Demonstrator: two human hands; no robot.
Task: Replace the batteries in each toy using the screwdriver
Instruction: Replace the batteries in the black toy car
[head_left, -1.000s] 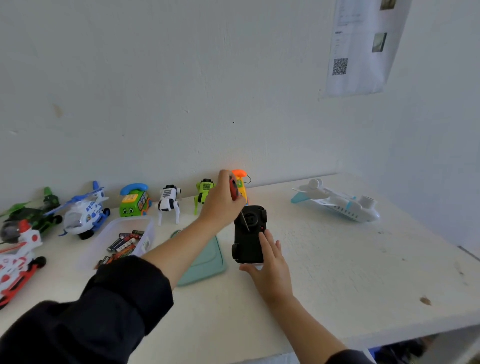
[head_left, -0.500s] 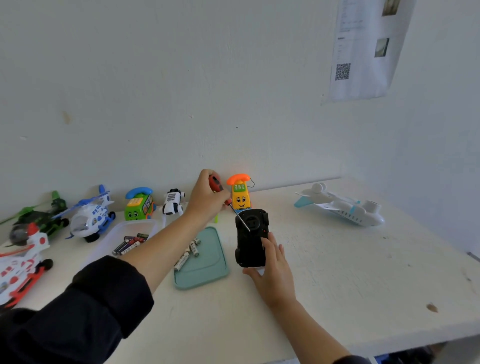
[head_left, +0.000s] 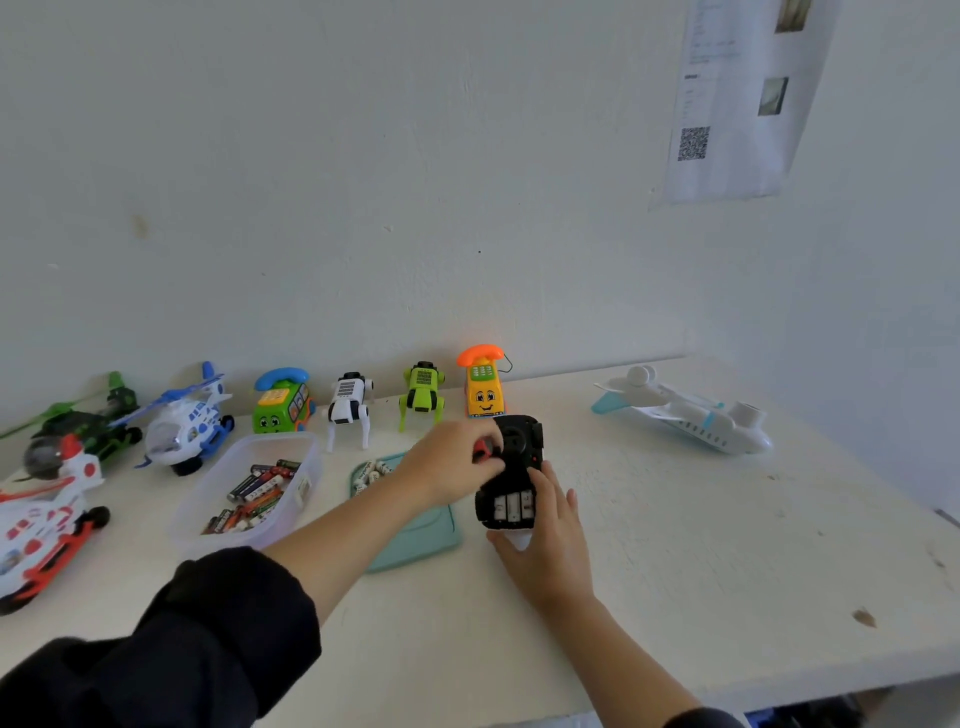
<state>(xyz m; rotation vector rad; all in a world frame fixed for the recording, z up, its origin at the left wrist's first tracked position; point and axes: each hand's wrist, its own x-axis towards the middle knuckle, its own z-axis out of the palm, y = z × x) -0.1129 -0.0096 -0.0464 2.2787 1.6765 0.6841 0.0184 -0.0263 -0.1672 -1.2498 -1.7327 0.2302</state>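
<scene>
Car (head_left: 511, 480): upside down on tabletop (head_left: 675, 545), beside tray (head_left: 415, 540), steadied by flat right hand (head_left: 545, 540). Screwdriver (head_left: 484, 451) is gripped in left hand (head_left: 452, 462); compartment open, best kept level.

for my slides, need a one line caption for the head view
Left hand holding red-handled screwdriver over upturned black toy car, right hand steadying it.
</scene>
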